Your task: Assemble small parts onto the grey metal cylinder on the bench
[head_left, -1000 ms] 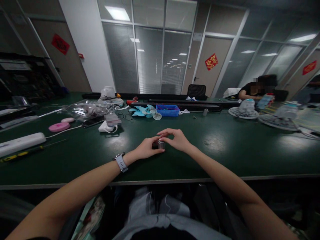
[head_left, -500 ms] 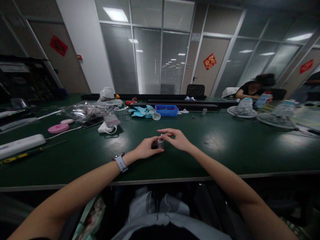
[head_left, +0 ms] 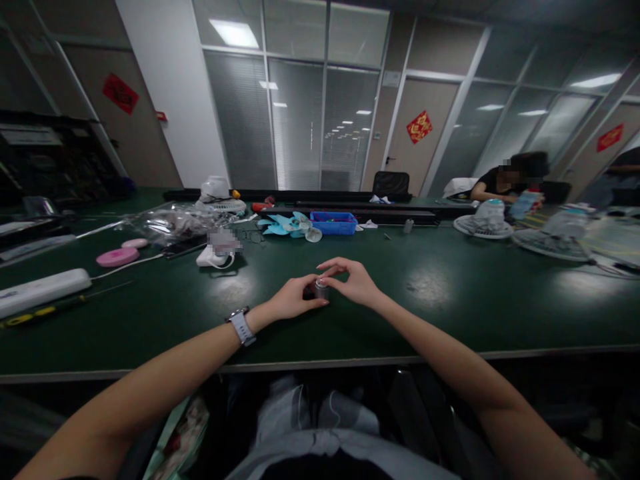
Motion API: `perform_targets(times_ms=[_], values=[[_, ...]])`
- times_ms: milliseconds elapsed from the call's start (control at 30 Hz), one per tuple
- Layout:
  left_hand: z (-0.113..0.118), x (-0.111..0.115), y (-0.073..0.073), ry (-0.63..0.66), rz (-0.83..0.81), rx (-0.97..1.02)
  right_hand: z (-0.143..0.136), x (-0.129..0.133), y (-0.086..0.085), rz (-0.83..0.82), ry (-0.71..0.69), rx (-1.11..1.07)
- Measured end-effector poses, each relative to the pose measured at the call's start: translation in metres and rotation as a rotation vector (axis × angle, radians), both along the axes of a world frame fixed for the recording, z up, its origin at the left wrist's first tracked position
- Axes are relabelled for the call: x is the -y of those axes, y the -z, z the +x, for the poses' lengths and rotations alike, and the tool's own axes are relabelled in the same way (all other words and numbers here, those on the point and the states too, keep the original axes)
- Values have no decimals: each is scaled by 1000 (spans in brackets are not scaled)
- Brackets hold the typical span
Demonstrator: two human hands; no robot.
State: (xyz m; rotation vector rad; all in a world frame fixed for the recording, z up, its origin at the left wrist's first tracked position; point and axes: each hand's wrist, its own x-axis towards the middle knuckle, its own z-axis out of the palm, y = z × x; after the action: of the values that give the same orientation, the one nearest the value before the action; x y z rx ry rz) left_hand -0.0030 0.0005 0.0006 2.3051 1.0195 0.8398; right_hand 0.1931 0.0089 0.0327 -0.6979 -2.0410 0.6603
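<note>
A small grey metal cylinder [head_left: 321, 289] stands on the dark green table [head_left: 450, 293], in the middle and a little in from the front edge. My left hand [head_left: 293, 299], with a watch on the wrist, grips the cylinder's base from the left. My right hand [head_left: 353, 280] pinches the top of the cylinder with thumb and forefinger, the other fingers spread. Most of the cylinder is hidden by my fingers.
Left: a white power strip [head_left: 43, 288], a yellow-handled tool [head_left: 30, 315], a pink disc [head_left: 117, 256], plastic bags [head_left: 170, 220]. Behind my hands: a white device [head_left: 217, 252], pale blue fan blades [head_left: 285, 223], a blue tray [head_left: 334, 222]. Far right: fan grilles [head_left: 483, 227] and a seated person [head_left: 515, 177].
My right fingers lifted and opened a little over the cylinder half a second ago, and now pinch its top again. My left hand has stayed in place.
</note>
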Motion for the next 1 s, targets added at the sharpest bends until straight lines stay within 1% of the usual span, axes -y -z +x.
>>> perform_targets(times_ms=[133,233,300,400,433,500,567,600,667,800,900,1000], values=[[1,-1,1,14,-2,30,-3,2,1,43,50,-10],[1,-1,2,6,-6,29,-4,0,0,68,54,-30],[1,0,1,-5,-18,26,-1,-3,-2,51,57,-80],[2,2,-1,1,-34,35,13,-12,-6,-23,80,-145],[2,2,-2,6,-37,38,20,-15,-5,-63,68,-121],[2,3,-3,15,-39,41,33,-23,-1,-173,-3,6],[2,3,-3,25,-38,40,43,-31,7,-279,-114,171],[2,3,-4,29,-37,39,47,-34,10,-337,-158,233],[2,4,-4,27,-33,34,49,-40,16,-393,-210,297],[2,4,-4,19,-33,26,47,-44,18,-360,-250,342],[2,3,-4,20,-34,27,46,-43,19,-328,-234,336],[2,3,-4,21,-26,22,43,-42,21,-351,-214,300]])
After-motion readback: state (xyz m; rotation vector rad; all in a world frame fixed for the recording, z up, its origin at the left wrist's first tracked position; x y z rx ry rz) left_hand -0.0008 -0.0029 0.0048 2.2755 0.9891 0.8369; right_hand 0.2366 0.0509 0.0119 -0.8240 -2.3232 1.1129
